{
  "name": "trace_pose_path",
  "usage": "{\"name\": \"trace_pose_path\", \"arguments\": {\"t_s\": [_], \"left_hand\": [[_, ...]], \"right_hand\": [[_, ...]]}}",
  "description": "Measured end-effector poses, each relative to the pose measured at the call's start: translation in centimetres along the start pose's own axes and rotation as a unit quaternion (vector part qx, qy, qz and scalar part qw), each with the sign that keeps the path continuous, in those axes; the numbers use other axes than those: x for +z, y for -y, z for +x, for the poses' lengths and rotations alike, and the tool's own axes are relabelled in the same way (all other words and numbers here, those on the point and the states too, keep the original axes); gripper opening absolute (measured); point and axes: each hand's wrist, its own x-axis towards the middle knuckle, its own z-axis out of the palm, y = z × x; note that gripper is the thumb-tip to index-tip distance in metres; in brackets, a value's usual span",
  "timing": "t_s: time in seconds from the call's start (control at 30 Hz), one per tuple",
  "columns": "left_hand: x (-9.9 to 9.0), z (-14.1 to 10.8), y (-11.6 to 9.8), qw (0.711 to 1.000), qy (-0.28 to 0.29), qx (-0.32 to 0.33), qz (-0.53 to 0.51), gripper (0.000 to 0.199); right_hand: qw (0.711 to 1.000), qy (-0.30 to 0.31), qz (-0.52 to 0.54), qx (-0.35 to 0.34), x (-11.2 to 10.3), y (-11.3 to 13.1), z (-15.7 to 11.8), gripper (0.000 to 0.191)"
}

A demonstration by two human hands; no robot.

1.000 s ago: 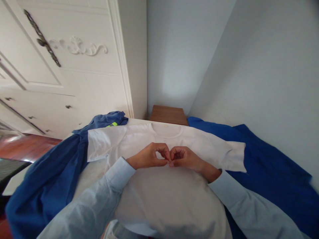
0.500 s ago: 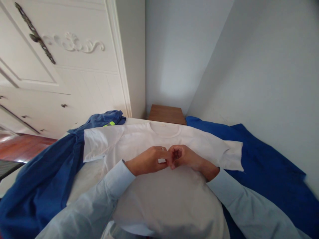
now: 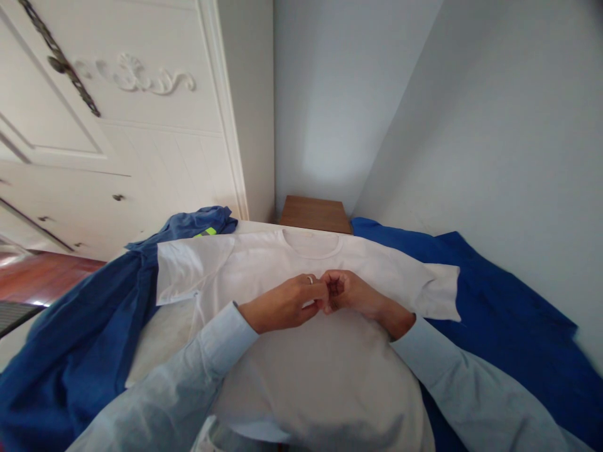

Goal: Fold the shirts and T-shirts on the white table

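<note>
A white T-shirt (image 3: 254,258) lies flat, front up, collar away from me, on a pale table. My left hand (image 3: 286,305), with a ring on one finger, and my right hand (image 3: 352,292) meet over the shirt's chest. Both have curled fingers, and their fingertips touch each other. Nothing shows between the fingers, and I cannot tell whether they pinch any cloth. Light blue sleeves cover both my forearms.
A blue garment (image 3: 80,333) with a yellow-green stripe drapes over the table's left side. Another blue cloth (image 3: 499,314) covers the right side against the wall. A small wooden stand (image 3: 315,215) sits in the corner beyond. A white wardrobe (image 3: 141,157) stands to the left.
My fingers formed an open ring shape with the tips touching. They have since folded in, and the left hand has turned over toward the right hand. The view has shifted slightly.
</note>
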Motion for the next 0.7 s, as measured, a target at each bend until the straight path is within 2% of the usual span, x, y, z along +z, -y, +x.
{"name": "trace_pose_path", "arguments": {"t_s": [0.23,0.47,0.57,0.7], "left_hand": [[0.08,-0.11,0.32,0.999,-0.047,0.0,-0.01,0.01],[0.07,-0.15,0.82,0.994,-0.079,-0.045,-0.058,0.006],[0.22,-0.15,0.77,0.995,-0.079,-0.045,-0.047,0.008],[0.41,-0.11,0.54,0.998,-0.052,-0.036,-0.022,0.009]], "right_hand": [[1.0,-0.017,0.006,-0.01,0.29,0.54,-0.28,0.035],[1.0,-0.007,0.01,-0.02,0.19,0.58,-0.43,0.034],[1.0,0.003,0.008,-0.024,0.19,0.61,-0.39,0.032],[1.0,0.01,-0.001,-0.016,0.17,0.64,-0.28,0.032]]}}
